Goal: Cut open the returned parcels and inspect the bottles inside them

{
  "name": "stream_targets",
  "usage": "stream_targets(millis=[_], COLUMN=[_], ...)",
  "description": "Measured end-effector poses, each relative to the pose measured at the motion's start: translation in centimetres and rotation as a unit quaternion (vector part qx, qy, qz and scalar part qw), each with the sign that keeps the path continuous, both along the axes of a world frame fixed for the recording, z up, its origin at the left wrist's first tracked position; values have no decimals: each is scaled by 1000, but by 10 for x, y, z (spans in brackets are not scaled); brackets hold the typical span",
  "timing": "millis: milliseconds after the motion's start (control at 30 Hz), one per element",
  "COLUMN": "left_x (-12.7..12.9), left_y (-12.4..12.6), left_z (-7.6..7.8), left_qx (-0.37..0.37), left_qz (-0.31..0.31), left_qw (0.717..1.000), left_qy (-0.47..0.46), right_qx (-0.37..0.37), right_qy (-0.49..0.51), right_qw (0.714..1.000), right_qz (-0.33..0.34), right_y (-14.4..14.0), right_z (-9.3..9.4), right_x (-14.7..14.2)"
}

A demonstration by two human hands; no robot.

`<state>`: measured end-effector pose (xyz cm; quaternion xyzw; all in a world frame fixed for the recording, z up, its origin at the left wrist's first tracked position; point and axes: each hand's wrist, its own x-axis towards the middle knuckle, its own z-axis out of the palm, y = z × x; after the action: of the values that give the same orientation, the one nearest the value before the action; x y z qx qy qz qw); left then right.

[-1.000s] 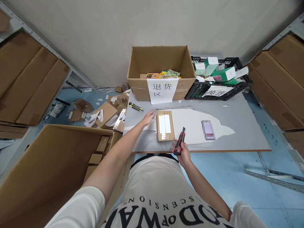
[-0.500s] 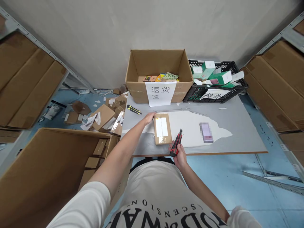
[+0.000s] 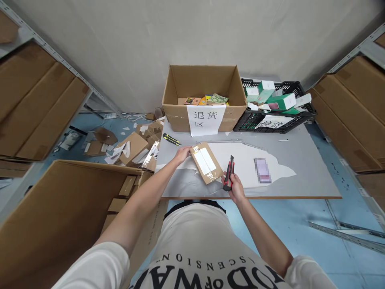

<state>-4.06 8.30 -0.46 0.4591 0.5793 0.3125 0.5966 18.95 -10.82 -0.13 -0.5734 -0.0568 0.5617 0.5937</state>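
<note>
A small brown cardboard box with a white label and clear tape is tilted above the table, its upper left corner gripped by my left hand. My right hand is closed round a red and black box cutter that points away from me. The fingertips of that hand reach the lower right corner of the box. Whether the cutter's blade is out is too small to tell.
On the grey table lie a yellow and black cutter and a blurred-out pinkish item. Behind stand a labelled carton and a black crate of green-white boxes. A large open carton is at left.
The cardboard box has turned anticlockwise, its lower end swinging right. My right hand with the box cutter has moved slightly right and away from me, and the cutter points more straight ahead.
</note>
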Motion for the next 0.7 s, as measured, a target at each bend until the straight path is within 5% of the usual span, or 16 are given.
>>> stream_targets(millis=[333, 700], left_x=[-18, -22], left_y=[-65, -110], left_z=[-8, -31], left_qx=[-73, -74], left_qz=[116, 118], left_qw=[985, 987], left_qy=[-104, -79], right_qx=[28, 55], right_qy=[-65, -96], right_qw=[993, 986], right_qz=[97, 123], right_y=[78, 117], right_z=[13, -2], right_x=[51, 55])
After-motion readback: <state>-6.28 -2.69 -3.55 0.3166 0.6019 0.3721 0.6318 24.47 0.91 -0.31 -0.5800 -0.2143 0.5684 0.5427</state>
